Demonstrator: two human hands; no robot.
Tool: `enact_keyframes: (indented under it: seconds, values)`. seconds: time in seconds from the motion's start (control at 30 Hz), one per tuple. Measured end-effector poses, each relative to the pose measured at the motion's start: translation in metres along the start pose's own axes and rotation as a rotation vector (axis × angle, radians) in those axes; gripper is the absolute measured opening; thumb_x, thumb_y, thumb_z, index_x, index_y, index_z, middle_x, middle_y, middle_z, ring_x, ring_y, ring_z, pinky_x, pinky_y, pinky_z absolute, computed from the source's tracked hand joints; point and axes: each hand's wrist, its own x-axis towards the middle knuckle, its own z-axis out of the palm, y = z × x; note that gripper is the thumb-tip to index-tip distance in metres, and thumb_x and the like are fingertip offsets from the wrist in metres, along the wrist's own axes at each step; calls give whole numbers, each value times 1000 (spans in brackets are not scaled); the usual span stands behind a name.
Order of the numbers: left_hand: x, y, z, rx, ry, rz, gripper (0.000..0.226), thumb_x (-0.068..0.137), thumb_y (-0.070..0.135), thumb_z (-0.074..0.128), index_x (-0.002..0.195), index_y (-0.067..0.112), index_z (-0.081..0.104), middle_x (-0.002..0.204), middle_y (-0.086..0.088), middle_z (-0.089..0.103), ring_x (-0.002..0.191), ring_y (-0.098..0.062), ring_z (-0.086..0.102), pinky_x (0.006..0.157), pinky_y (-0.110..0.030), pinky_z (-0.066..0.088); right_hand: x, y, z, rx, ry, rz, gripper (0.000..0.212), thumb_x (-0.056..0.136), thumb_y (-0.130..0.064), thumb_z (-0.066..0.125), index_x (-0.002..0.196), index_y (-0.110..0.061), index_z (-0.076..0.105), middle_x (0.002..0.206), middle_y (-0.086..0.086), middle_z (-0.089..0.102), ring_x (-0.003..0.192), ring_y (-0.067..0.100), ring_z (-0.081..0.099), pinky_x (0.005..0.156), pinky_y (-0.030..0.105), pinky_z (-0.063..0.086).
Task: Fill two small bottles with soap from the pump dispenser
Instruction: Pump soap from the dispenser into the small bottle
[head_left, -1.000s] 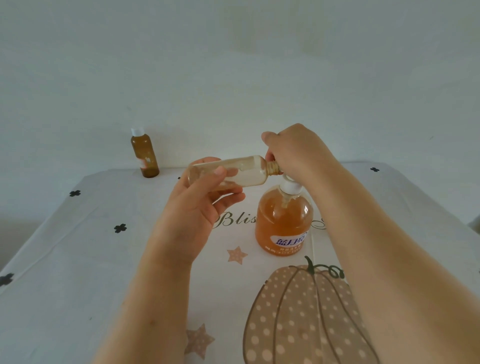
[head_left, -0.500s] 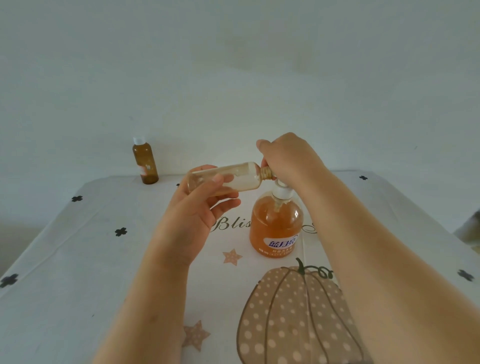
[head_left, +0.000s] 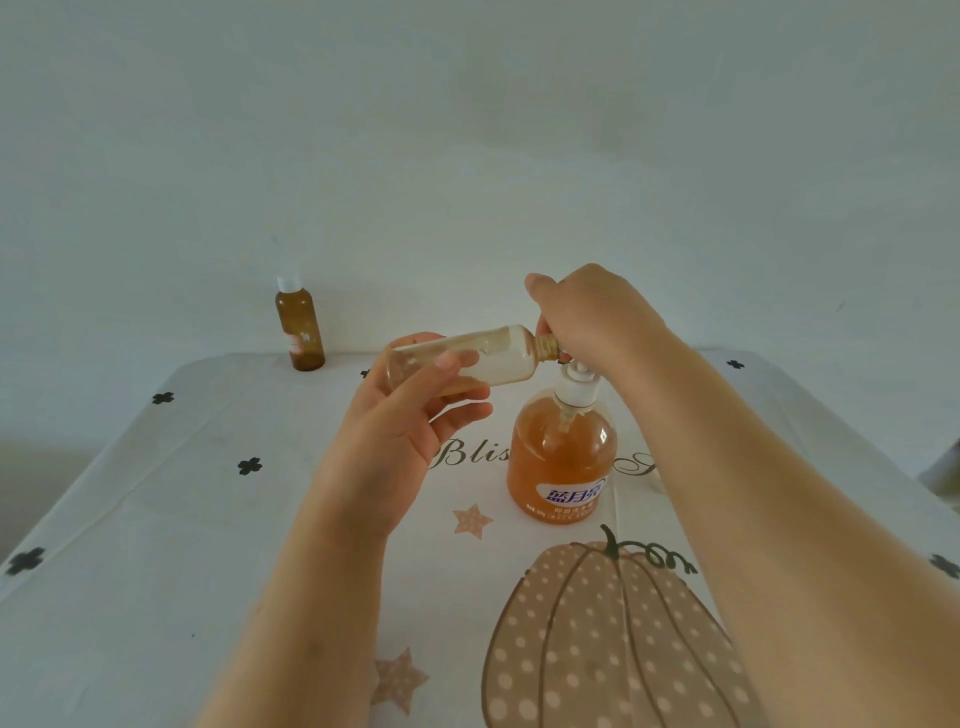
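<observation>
Small bottle held sideways at the pump, mid-worktop

Small bottle is see-through and lies almost level in the air, with its open neck pointing right and tucked just under the right hand, directly above the pump dispenser. The left hand has its fingers wrapped round the base end, thumb across the near side. The right hand's fingers are curled down over the pump head, so the head is hidden and only the white collar shows. The dispenser stands upright in the middle of the worktop, full of orange soap, label facing near. A second small bottle, brown with a white cap, stands at the far left edge, well apart. The cloth has a pumpkin print near right.
</observation>
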Motion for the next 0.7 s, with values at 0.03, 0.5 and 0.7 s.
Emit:
enact_keyframes:
  seconds: [0.03,0.5,0.7]
  values:
    - [0,0,0,11,1,0,37,85,22,66,117,7,57,105,-12,71,89,-26,69,78,-33,57,1,2,1,10,-2,-2,52,102,-45,36,97,-8,72,71,4,69,59,21,60,74,35,51]
    - [2,-3,-2,-28,26,-33,24,83,21,67,105,11,64,99,-13,72,83,-25,70,74,-33,58,2,10,11,69,0,13,48,102,-37,37,100,-4,73,75,5,65,66,22,57,66,32,44]
    - [2,-2,-1,-10,25,-37,29,84,23,67,110,12,61,101,-12,72,84,-24,71,74,-32,58,0,6,10,55,-15,17,48,102,-39,38,100,-5,73,70,3,64,60,20,56,64,31,44]
